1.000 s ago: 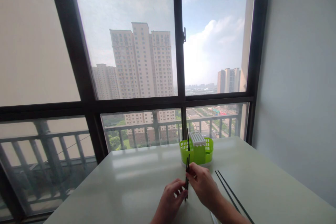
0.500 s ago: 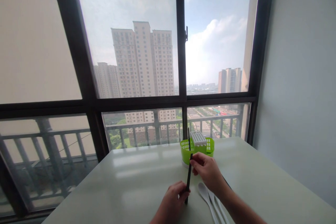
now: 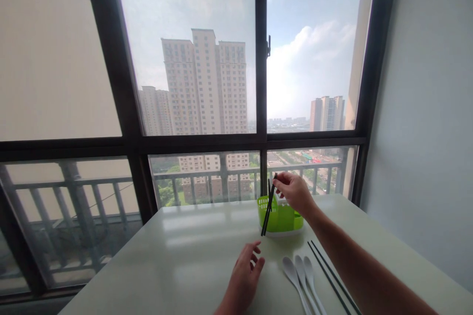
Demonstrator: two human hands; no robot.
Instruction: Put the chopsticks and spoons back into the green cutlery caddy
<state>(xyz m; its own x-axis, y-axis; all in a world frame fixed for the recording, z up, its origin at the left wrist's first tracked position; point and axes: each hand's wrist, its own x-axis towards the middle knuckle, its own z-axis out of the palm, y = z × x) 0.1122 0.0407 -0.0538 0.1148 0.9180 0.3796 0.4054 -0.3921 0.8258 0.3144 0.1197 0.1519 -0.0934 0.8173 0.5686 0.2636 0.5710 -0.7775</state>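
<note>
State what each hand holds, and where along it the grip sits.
The right hand pinches a pair of black chopsticks at their upper end, tips hanging in front of the green holder. The left hand holds nothing, fingers spread above the table.

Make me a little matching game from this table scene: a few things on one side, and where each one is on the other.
Things:
1. black chopsticks
2. white spoons
3. green holder
4. left hand

Places:
A. lying flat beside a second chopstick pair
B. standing at the table's far edge near the window
C. pinched in the right hand
D. open, low over the table

Pairs: 1-C, 2-A, 3-B, 4-D
</note>
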